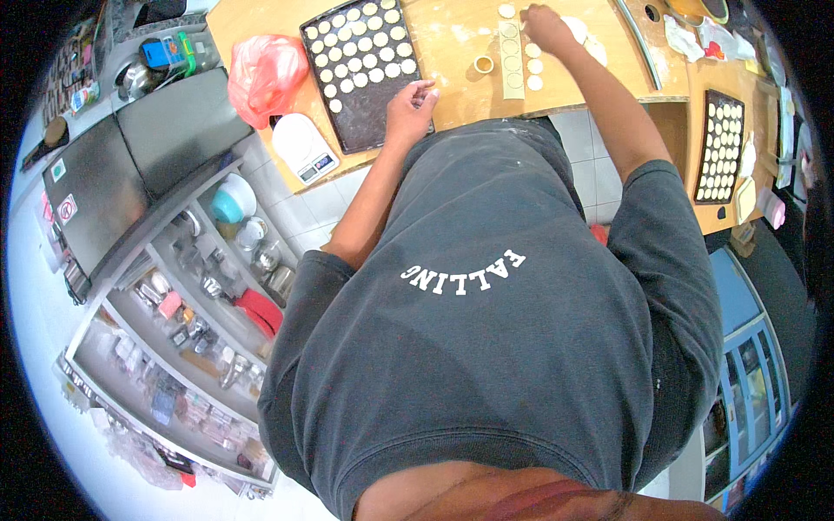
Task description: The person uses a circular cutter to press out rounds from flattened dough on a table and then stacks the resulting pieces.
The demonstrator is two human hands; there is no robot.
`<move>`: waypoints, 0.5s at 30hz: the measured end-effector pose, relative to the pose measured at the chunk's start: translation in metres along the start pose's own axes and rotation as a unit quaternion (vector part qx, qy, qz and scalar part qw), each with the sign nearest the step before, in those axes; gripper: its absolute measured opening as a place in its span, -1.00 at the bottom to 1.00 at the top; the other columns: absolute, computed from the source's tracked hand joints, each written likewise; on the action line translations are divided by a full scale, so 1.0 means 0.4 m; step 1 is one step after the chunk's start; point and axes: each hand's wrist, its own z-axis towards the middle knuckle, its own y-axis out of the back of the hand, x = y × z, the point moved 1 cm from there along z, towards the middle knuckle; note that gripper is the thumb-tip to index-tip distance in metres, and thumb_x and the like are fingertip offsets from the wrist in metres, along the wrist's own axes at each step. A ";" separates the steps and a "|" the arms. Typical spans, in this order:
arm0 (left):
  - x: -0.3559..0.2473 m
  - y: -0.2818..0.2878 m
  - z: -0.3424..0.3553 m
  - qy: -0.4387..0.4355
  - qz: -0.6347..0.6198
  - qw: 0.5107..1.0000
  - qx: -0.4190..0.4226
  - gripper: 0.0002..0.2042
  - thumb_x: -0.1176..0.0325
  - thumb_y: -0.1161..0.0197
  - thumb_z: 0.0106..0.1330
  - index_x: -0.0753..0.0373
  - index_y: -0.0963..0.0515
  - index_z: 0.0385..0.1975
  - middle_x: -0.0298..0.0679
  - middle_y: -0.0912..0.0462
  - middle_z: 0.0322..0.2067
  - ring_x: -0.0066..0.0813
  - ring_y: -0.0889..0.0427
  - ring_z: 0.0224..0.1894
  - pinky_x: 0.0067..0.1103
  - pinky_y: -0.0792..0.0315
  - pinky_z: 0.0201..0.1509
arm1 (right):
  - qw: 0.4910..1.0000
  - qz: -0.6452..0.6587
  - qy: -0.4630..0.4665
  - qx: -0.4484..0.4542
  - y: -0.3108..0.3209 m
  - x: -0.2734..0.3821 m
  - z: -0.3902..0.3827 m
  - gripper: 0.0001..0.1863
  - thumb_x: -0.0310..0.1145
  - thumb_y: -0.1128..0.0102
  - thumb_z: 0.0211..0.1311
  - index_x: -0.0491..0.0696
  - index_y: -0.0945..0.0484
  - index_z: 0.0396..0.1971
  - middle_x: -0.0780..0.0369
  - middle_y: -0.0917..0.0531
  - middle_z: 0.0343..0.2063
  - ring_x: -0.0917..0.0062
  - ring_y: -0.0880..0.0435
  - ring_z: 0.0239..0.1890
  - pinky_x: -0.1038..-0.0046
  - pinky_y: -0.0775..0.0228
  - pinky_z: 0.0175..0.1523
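My right hand is at the far side of the wooden table, fingers closed and pointing down beside a flat dough strip marked with cut circles. What its fingertips hold, if anything, is too small to make out. Next to the strip runs a column of loose dough rounds. A small ring cutter lies left of the strip. My left hand hovers at the right edge of a dark baking tray, fingers loosely bent and apart, with nothing visible in them. Rows of pale dough rounds cover the tray's far part.
A white kitchen scale and a pink plastic bag stand left of the tray. More dough and a metal rod lie to the right. A second filled tray sits far right. Shelves stand at left.
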 end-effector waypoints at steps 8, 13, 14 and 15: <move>-0.024 0.011 -0.005 0.028 0.004 0.999 0.021 -0.68 0.24 -0.33 0.38 0.26 -0.67 0.03 -0.18 -0.79 -0.18 -0.45 -0.74 -0.14 -0.50 -0.57 0.02 | 0.967 0.140 -0.114 -0.179 0.129 -0.141 0.040 -0.81 -0.43 -0.18 0.06 -0.17 -0.72 -0.40 -0.10 -0.70 -0.33 0.00 -0.68 -0.17 0.10 -0.53 0.01; -0.034 0.017 0.000 -0.005 0.009 1.000 0.004 -0.68 0.27 -0.35 0.36 0.31 -0.67 0.02 -0.23 -0.75 -0.29 -0.57 -0.66 -0.30 -0.57 -0.56 -0.12 | 0.926 0.236 -0.125 -0.267 0.174 -0.109 -0.036 -0.78 -0.45 -0.28 0.04 -0.18 -0.71 -0.28 -0.06 -0.72 -0.31 0.07 -0.71 -0.19 0.18 -0.54 -0.03; -0.032 0.021 -0.005 -0.003 0.006 1.000 -0.001 -0.68 0.27 -0.35 0.36 0.31 -0.67 0.02 -0.23 -0.75 -0.29 -0.57 -0.66 -0.30 -0.57 -0.56 -0.12 | 0.903 0.316 -0.168 -0.236 0.197 -0.065 -0.063 -0.74 -0.45 -0.32 0.06 -0.16 -0.70 -0.21 -0.02 -0.74 -0.27 0.13 -0.72 -0.19 0.19 -0.54 -0.04; -0.042 0.019 -0.004 0.008 0.013 1.000 0.009 -0.68 0.24 -0.35 0.38 0.28 -0.67 0.03 -0.20 -0.77 -0.23 -0.51 -0.69 -0.22 -0.53 -0.56 -0.05 | 0.870 0.390 -0.218 -0.208 0.218 -0.048 -0.097 -0.71 -0.46 -0.35 0.07 -0.14 -0.69 -0.15 0.01 -0.76 -0.23 0.19 -0.74 -0.19 0.20 -0.54 -0.05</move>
